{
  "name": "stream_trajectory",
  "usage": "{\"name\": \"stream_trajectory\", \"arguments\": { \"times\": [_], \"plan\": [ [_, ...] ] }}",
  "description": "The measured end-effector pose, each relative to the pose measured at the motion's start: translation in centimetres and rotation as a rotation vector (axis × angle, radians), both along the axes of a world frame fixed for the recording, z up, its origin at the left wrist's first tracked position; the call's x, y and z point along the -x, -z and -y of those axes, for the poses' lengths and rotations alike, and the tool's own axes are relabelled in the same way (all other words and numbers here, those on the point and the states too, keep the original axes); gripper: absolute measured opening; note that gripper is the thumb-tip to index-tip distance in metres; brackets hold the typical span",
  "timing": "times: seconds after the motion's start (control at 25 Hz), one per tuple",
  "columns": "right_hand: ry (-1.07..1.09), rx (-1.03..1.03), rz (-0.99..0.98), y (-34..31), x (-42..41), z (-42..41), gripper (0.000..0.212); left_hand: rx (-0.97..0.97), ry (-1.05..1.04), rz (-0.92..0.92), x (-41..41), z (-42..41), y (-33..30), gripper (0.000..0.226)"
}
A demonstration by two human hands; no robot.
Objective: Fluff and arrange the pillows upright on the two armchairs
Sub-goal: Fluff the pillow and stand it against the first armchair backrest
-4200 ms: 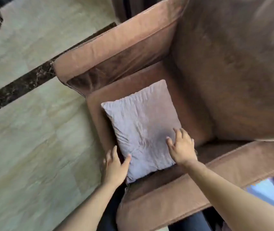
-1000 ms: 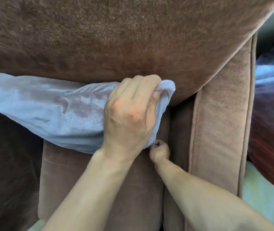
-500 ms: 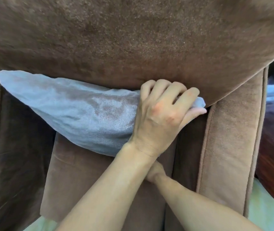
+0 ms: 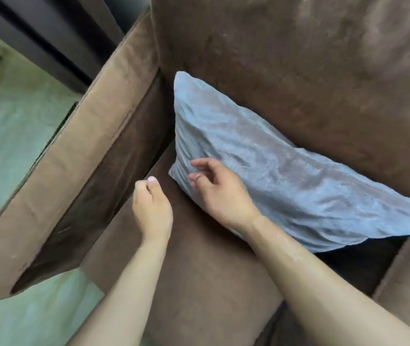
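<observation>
Nearest, the left hand (image 4: pixel 153 208) hovers over the seat cushion (image 4: pixel 199 283), its fingers curled loosely and gripping nothing; the right hand (image 4: pixel 220 193) rests against the lower left corner of the pillow (image 4: pixel 286 181), fingers slack and parted, holding nothing; the pillow leans on the armchair backrest (image 4: pixel 311 66), tilted toward the left armrest (image 4: pixel 74 156). Unsupported, it could slump flat onto the seat; its limp, creased cover suggests little filling to hold it upright.
</observation>
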State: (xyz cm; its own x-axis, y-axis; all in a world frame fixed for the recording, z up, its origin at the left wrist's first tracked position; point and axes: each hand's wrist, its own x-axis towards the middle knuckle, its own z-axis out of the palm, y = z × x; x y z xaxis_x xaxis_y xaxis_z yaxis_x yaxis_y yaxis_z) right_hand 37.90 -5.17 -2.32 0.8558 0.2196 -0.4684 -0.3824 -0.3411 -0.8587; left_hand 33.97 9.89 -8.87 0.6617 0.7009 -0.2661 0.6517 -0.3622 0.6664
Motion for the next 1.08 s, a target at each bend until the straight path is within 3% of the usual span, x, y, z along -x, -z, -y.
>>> {"name": "stream_trajectory", "arguments": {
  "times": [0.16,0.24,0.32,0.44,0.52,0.56,0.6,0.68,0.72,0.76,0.88,0.92,1.0,1.08],
  "plan": [
    [0.032,0.422,0.642,-2.8,-6.7,-1.9,0.032,0.798,-0.398,-0.212,0.1,-2.3,6.8,0.039],
    [0.09,0.704,0.75,-3.1,-9.0,-1.9,0.043,1.061,-0.505,-0.173,-1.2,-1.9,8.5,0.049],
    [0.108,0.859,0.708,-2.7,-10.2,-2.4,0.054,1.16,-0.608,-0.089,-2.9,-1.8,10.0,0.052],
    [0.107,0.793,0.606,-1.7,-11.1,-3.5,0.06,1.167,-0.699,-0.044,-5.4,-1.9,12.5,0.053],
    [0.08,0.862,0.625,-1.3,-12.2,-4.0,0.042,1.149,-0.731,-0.028,-5.5,-1.8,13.8,0.035],
    [0.077,0.875,0.647,-1.4,-12.6,-4.0,0.035,1.068,-0.736,-0.043,-5.0,-1.8,14.1,0.018],
    [0.091,0.859,0.673,-1.6,-12.8,-3.8,0.032,0.891,-0.717,-0.112,-4.2,-1.9,14.6,0.015],
    [0.148,0.775,0.776,-2.2,-13.1,-3.0,0.028,0.555,-0.664,-0.242,-2.5,-2.6,15.7,0.027],
    [0.168,0.737,0.832,-2.4,-13.1,-2.6,0.026,0.518,-0.633,-0.246,-2.1,-2.9,16.1,0.029],
    [0.171,0.712,0.869,-2.5,-13.0,-2.4,0.024,0.523,-0.619,-0.245,-2.0,-3.3,17.2,0.037],
    [0.095,0.685,0.866,-2.4,-12.7,-2.1,0.023,0.461,-0.522,-0.29,-2.2,-4.0,20.6,0.088],
    [0.063,0.692,0.848,-2.6,-12.2,-1.9,0.024,0.461,-0.539,-0.282,-1.9,-3.9,20.1,0.094],
    [0.058,0.733,0.84,-3.3,-10.6,-0.3,0.028,0.597,-0.607,-0.275,-0.8,-2.4,16.2,0.078],
    [0.091,0.809,0.803,-3.6,-8.4,2.6,0.029,0.867,-0.69,-0.265,0.8,0.4,12.9,0.048]
  ]
}}
